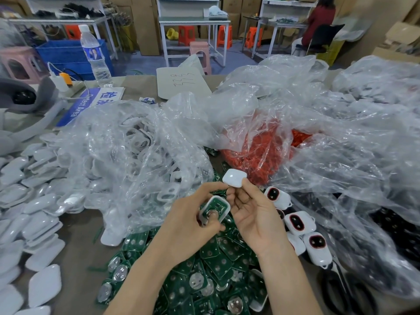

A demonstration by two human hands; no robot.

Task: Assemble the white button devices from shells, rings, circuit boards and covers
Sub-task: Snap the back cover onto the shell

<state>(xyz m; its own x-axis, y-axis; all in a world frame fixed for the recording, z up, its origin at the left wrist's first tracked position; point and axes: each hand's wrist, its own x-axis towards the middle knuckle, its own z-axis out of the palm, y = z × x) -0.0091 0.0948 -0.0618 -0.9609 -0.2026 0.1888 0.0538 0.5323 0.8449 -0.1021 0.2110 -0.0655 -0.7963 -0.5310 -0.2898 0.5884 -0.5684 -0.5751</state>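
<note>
My left hand (193, 214) grips a white shell (214, 211) that has a green circuit board with a round metal battery clip seated in it. My right hand (252, 208) pinches a small white cover (234, 177) between thumb and fingertips, just above and to the right of the shell. Below both hands lies a heap of green circuit boards (204, 269). Several assembled white devices with red-ringed black buttons (300, 221) lie to the right of my right hand. A clear bag of red rings (261, 151) sits behind the hands.
White covers (34, 212) are spread over the table's left side. A clear bag of white shells (136, 155) stands left of centre, and more crumpled bags (341, 133) fill the right. A water bottle (94, 55) and a blue sign (91, 103) stand at the back left. A person sits far back right.
</note>
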